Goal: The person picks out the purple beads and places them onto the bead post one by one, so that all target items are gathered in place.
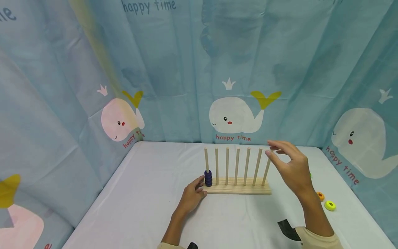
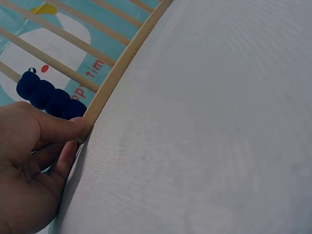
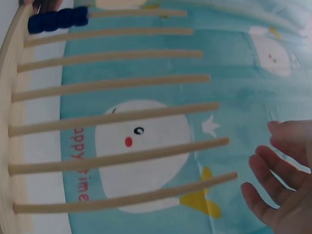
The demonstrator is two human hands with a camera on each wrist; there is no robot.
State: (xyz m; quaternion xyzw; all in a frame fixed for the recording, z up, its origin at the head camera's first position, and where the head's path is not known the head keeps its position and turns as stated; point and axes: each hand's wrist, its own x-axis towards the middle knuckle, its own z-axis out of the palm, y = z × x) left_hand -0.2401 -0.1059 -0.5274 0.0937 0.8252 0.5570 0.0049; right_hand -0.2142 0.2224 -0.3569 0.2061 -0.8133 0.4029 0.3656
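A wooden peg stand (image 1: 237,189) with a row of several upright pegs is on the white table. Several dark blue beads (image 1: 208,178) are stacked low on its leftmost peg. My left hand (image 1: 190,196) holds the left end of the base; in the left wrist view, thumb and fingers pinch the base's edge (image 2: 103,97) beside the blue beads. Near the top of the rightmost peg (image 3: 146,196) is my right hand (image 1: 292,167), raised. Its fingers are parted and slightly bent, with nothing visible between them in the right wrist view.
On the table's right side, beyond my right forearm, lie an orange ring bead (image 1: 320,196) and a yellow-green ring bead (image 1: 330,205). A bit of green (image 1: 310,175) shows behind the wrist. A blue whale-print curtain (image 1: 174,114) surrounds the white tabletop (image 1: 149,193).
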